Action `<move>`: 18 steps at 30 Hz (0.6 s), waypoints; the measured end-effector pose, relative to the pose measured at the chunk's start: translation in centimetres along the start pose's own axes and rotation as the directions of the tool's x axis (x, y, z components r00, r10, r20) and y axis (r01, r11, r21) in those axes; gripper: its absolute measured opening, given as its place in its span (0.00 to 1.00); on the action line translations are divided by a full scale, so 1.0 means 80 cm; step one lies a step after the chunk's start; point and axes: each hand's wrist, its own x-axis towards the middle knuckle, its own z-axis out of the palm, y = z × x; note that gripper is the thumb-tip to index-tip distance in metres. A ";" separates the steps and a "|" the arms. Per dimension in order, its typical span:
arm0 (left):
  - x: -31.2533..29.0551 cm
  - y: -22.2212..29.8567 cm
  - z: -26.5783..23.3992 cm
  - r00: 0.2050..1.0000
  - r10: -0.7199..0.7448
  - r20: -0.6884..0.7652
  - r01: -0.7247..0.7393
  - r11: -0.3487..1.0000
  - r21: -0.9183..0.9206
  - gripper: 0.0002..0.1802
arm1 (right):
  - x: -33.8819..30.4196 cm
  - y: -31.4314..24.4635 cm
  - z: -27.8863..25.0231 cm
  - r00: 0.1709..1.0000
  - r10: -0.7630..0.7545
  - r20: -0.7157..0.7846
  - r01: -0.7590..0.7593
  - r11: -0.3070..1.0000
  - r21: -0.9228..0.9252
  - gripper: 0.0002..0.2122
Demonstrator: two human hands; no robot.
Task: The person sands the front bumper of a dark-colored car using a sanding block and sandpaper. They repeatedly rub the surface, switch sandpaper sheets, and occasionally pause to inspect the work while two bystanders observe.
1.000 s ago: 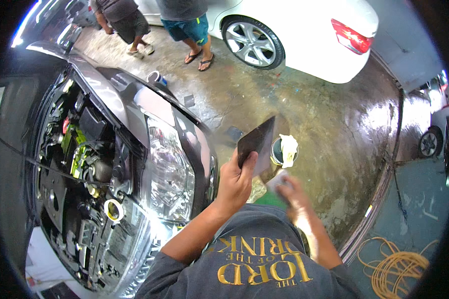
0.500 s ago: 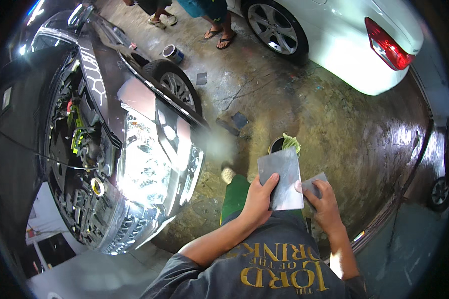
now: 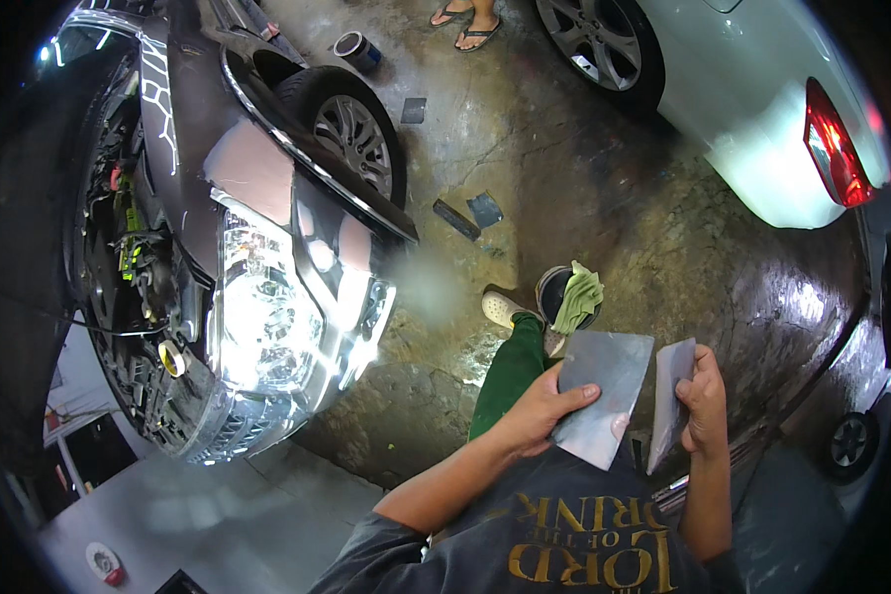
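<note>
My left hand is closed on a flat, grey rectangular sandpaper sheet, its thumb pressed across the face. To the right, my right hand grips a second, narrower-looking grey sandpaper sheet, turned nearly edge-on and slightly bent. A small gap separates the two sheets, both held in front of my shirt. Just beyond them a dark bucket stands on the floor with a light green cloth draped over its rim.
A dark car with its hood raised and a primer-coloured fender patch fills the left. A dark block and grey sheets lie on the floor. A can, a person's feet and a white car are farther off.
The right-hand sheet has come out from behind the left one and now stands apart, turned edge-on. Both hands sit farther right and lower in view, and the view itself has shifted.
</note>
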 end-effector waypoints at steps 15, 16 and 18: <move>0.050 -0.026 0.013 0.892 0.317 -0.323 -0.377 0.915 -0.141 0.29 | 0.141 -0.056 -0.123 0.981 0.163 0.110 -0.055 0.764 -0.642 0.24; 0.054 -0.029 0.039 0.872 0.330 -0.360 -0.397 0.909 -0.128 0.28 | 0.158 -0.061 -0.136 0.980 0.147 0.137 -0.026 0.769 -0.638 0.24; 0.071 -0.049 0.075 0.811 0.396 -0.430 -0.485 0.867 -0.117 0.28 | 0.198 -0.071 -0.173 0.979 0.167 0.119 -0.035 0.708 -0.705 0.23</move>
